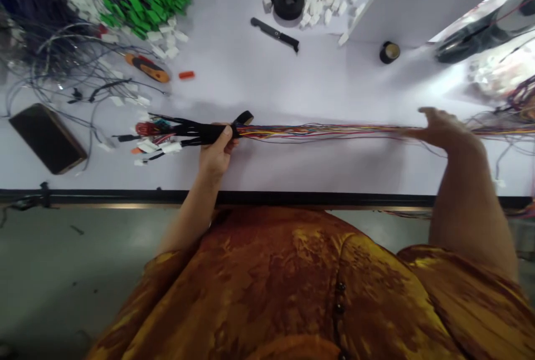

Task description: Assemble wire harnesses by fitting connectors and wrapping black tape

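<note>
A wire harness [317, 130] of many thin coloured wires stretches left to right across the table. My left hand [216, 151] is closed around its black-taped part [209, 132], thumb on top. Just right of that thumb, a small roll of black tape [244, 118] stands against the bundle. Several black-sleeved branches with white, red and teal connectors [156, 134] fan out to the left of the hand. My right hand [447, 129] lies over the wires farther right, its fingers spread apart, the lower ones along the bundle. Contact under the palm is hidden.
Green connectors [154, 3] on dark wires lie at back left, near an orange-black tool [147, 67] and a phone [48, 138]. A black tape roll [288, 1], a dark knife [275, 34] and white connectors are at the back. A white panel [401, 0] rises at back right.
</note>
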### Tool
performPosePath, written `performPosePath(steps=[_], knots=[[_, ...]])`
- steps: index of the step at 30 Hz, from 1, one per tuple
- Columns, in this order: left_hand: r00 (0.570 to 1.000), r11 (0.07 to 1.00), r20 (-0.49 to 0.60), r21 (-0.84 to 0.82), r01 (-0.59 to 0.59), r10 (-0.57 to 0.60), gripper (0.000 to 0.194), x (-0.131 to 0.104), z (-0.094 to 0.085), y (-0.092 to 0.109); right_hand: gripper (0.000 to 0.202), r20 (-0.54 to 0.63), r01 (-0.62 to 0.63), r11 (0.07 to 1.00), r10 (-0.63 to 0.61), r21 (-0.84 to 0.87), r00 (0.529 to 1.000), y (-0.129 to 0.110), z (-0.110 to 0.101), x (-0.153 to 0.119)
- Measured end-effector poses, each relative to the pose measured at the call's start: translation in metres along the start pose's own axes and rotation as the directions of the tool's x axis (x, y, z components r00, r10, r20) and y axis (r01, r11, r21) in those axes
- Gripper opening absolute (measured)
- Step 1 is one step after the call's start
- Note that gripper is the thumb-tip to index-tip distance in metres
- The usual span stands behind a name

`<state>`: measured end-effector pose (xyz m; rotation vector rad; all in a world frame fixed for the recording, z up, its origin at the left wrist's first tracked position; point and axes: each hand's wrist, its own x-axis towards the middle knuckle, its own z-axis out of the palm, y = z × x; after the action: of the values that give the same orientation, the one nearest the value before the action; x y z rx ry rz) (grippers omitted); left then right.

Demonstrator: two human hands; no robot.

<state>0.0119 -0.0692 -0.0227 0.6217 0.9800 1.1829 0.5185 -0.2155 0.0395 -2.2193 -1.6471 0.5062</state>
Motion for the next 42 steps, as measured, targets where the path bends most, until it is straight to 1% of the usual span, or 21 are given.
performPosePath(steps=[2, 4, 5, 6, 8, 10, 11, 13, 15, 17, 19, 21, 22, 24, 27, 29, 31, 35, 37, 39, 42], knots=[[0.997, 0.999, 0.075, 0.023, -0.027, 0.025, 0.034, -0.002, 0.000, 0.002, 0.028, 0.018, -0.057, 0.990, 0.055, 0.131, 0.998, -0.065, 0.020, 0.016], [0.989, 0.998, 0.137, 0.035, -0.056, 0.050, 0.034, -0.004, 0.000, 0.007, 0.025, 0.142, 0.042, 0.947, -0.092, 0.320, 0.986, -0.138, 0.051, 0.036], [0.986, 0.997, 0.158, 0.040, -0.066, 0.059, 0.035, -0.005, 0.000, 0.009, 0.024, 0.205, 0.047, 0.914, -0.140, 0.403, 0.969, -0.172, 0.068, 0.046], [0.983, 0.996, 0.175, 0.047, -0.070, 0.061, 0.035, -0.006, 0.000, 0.011, 0.022, 0.305, 0.023, 0.883, -0.186, 0.469, 0.934, -0.202, 0.085, 0.056], [0.977, 0.996, 0.206, 0.061, -0.066, 0.052, 0.035, -0.009, 0.001, 0.016, 0.021, 0.509, -0.044, 0.841, -0.284, 0.540, 0.812, -0.249, 0.116, 0.074], [0.973, 0.996, 0.226, 0.071, -0.056, 0.039, 0.035, -0.011, 0.002, 0.020, 0.018, 0.632, -0.125, 0.800, -0.356, 0.587, 0.688, -0.278, 0.141, 0.085], [0.973, 0.996, 0.229, 0.073, -0.054, 0.036, 0.035, -0.012, 0.002, 0.021, 0.016, 0.656, -0.180, 0.763, -0.379, 0.621, 0.653, -0.288, 0.151, 0.088], [0.971, 0.995, 0.234, 0.071, -0.064, 0.046, 0.035, -0.013, 0.002, 0.022, 0.009, 0.660, -0.329, 0.644, -0.375, 0.690, 0.652, -0.300, 0.164, 0.090], [0.967, 0.994, 0.248, 0.071, -0.081, 0.061, 0.036, -0.013, 0.003, 0.021, 0.006, 0.653, -0.458, 0.514, -0.300, 0.725, 0.696, -0.308, 0.171, 0.090], [0.965, 0.992, 0.250, 0.074, -0.100, 0.079, 0.036, -0.013, 0.002, 0.019, 0.010, 0.623, -0.491, 0.457, -0.198, 0.741, 0.756, -0.314, 0.171, 0.089], [0.968, 0.991, 0.240, 0.089, -0.100, 0.076, 0.035, -0.011, 0.002, 0.017, 0.015, 0.519, -0.397, 0.483, -0.146, 0.780, 0.842, -0.319, 0.165, 0.083], [0.975, 0.992, 0.216, 0.103, -0.073, 0.050, 0.033, -0.008, 0.001, 0.015, 0.016, 0.330, -0.189, 0.570, -0.155, 0.800, 0.931, -0.324, 0.155, 0.068], [0.978, 0.993, 0.207, 0.104, -0.056, 0.033, 0.032, -0.007, 0.001, 0.015, 0.014, 0.226, -0.058, 0.628, -0.191, 0.776, 0.955, -0.326, 0.151, 0.058], [0.979, 0.995, 0.201, 0.093, -0.038, 0.019, 0.032, -0.004, 0.001, 0.016, 0.010, 0.071, 0.210, 0.749, -0.324, 0.628, 0.943, -0.329, 0.148, 0.032], [0.972, 0.993, 0.235, 0.102, -0.058, 0.033, 0.032, -0.003, 0.001, 0.017, 0.016, 0.049, 0.481, 0.818, -0.520, 0.315, 0.853, -0.326, 0.161, -0.005], [0.968, 0.986, 0.245, 0.142, -0.083, 0.046, 0.030, -0.003, -0.001, 0.017, 0.023, 0.060, 0.545, 0.814, -0.566, 0.202, 0.822, -0.321, 0.175, -0.020], [0.968, 0.976, 0.241, 0.186, -0.112, 0.065, 0.028, -0.005, -0.002, 0.017, 0.032, 0.056, 0.570, 0.803, -0.586, 0.173, 0.809, -0.315, 0.184, -0.028], [0.964, 0.961, 0.260, 0.246, -0.130, 0.064, 0.026, -0.012, 0.000, 0.026, 0.030, 0.107, 0.605, 0.778, -0.625, 0.170, 0.773, -0.311, 0.178, -0.034], [0.959, 0.957, 0.276, 0.258, -0.131, 0.057, 0.025, -0.018, 0.004, 0.033, 0.019, 0.103, 0.571, 0.810, -0.585, 0.137, 0.805, -0.314, 0.171, -0.034], [0.959, 0.958, 0.278, 0.254, -0.131, 0.058, 0.024, -0.024, 0.008, 0.038, 0.012, 0.018, 0.475, 0.873, -0.480, 0.108, 0.877, -0.320, 0.169, -0.031], [0.962, 0.964, 0.261, 0.227, -0.138, 0.076, 0.023, -0.029, 0.010, 0.039, 0.032, -0.098, 0.302, 0.939, -0.289, 0.166, 0.952, -0.326, 0.179, -0.017]])
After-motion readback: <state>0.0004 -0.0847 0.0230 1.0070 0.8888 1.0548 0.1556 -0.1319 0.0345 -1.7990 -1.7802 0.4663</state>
